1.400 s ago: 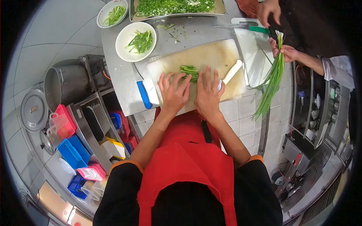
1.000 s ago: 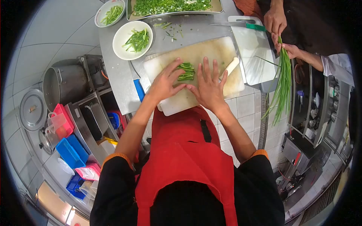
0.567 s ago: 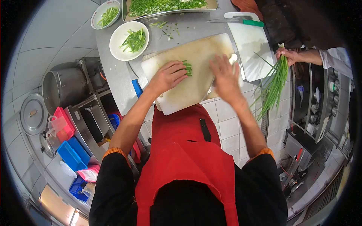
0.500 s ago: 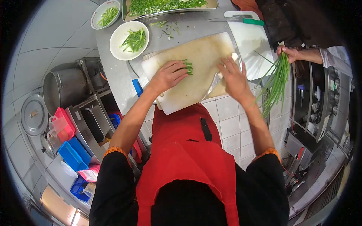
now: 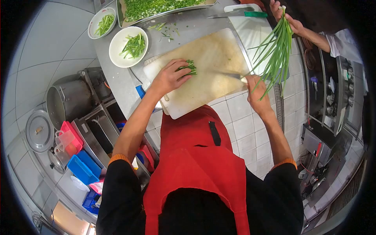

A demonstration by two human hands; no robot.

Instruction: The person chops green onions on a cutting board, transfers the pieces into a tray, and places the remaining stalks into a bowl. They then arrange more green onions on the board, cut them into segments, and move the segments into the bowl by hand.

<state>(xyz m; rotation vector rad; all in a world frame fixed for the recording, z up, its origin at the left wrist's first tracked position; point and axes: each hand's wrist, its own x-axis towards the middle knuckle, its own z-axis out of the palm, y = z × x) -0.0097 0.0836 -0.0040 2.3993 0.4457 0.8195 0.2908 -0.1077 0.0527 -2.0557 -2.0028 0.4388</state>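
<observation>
My left hand (image 5: pixel 171 78) rests on the white cutting board (image 5: pixel 211 51), its fingers curled round a small bunch of cut scallions (image 5: pixel 191 67). At the board's right edge, my right hand (image 5: pixel 257 90) is closed round the white handle of a knife (image 5: pixel 232 75). The blade points left across the board, towards the scallions, and looks blurred. Its tip is hard to make out.
A bowl of cut greens (image 5: pixel 134 46) and a second bowl (image 5: pixel 105 26) stand left of a tray of chopped scallions (image 5: pixel 156 8). A green-handled knife (image 5: pixel 254 14) lies on another board (image 5: pixel 256 33). At right, another person's hands hold long scallions (image 5: pixel 276 47).
My right hand has closed on the knife's handle and swung the blade from the near edge onto the board. The other person's scallions have moved up and left; a second hand now shows there.
</observation>
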